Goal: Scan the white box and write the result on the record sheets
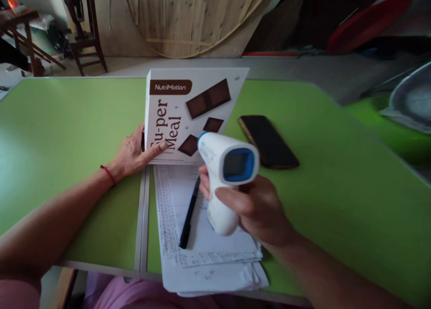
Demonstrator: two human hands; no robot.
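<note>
My right hand (259,210) grips a white and blue infrared thermometer (227,174), its head aimed at a white box (188,107) printed with chocolate squares. The box stands upright on the green table (67,134). My left hand (134,154) holds the box by its lower left edge, thumb and a finger on its front. A red string circles my left wrist. Below the thermometer a black pen (188,215) lies on a stack of printed papers (205,255).
A dark phone (267,141) lies face up to the right of the box. A seam (143,219) splits the green table into two tops. Wooden chairs (84,31) and a round wooden panel (195,17) stand behind. A second green surface with a pale bowl-like object (411,98) is at the right.
</note>
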